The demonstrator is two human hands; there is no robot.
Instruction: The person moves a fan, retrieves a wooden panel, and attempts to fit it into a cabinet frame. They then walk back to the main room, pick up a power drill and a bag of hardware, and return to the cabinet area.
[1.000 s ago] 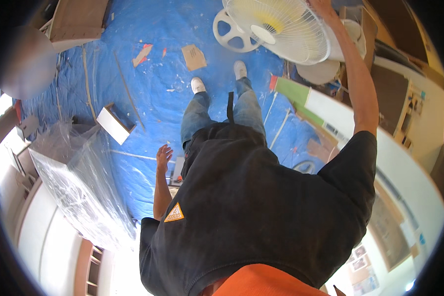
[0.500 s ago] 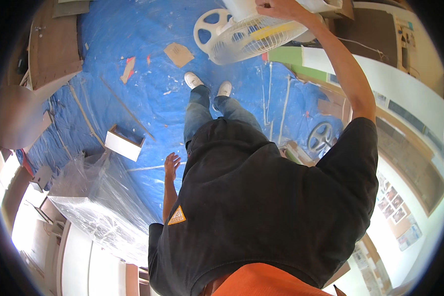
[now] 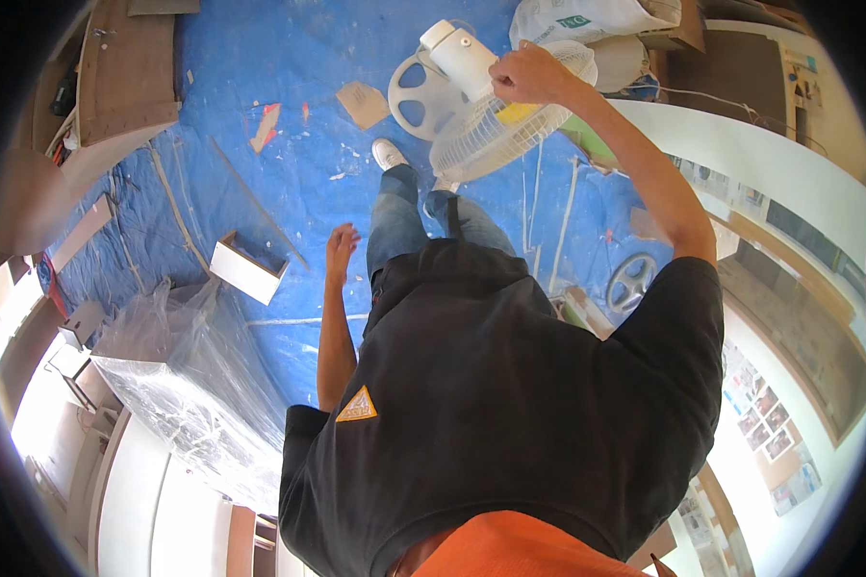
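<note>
A white stand fan [image 3: 463, 62] is in front of me, its round wire cage [image 3: 476, 144] tilted down toward my feet. The spoked round base [image 3: 416, 111] shows on the floor behind the cage. My right arm reaches out to it, and my right hand [image 3: 531, 75] is closed at the top of the cage beside the motor housing. What part its fingers grip is partly hidden by the hand itself. My left hand [image 3: 341, 252] hangs in the air left of my legs with nothing in it, fingers loosely extended.
Blue sheeting [image 3: 260, 58] covers the floor, with a cardboard scrap [image 3: 363, 104] on it. A white open box [image 3: 247, 272] and a plastic-wrapped piece [image 3: 178, 385] stand at left. A white sack [image 3: 587, 19] lies beyond the fan; a spoked wheel-shaped base [image 3: 632, 283] is at right.
The fan and my right hand now appear lower in view, closer to my feet. My left hand has risen forward from beside my hip.
</note>
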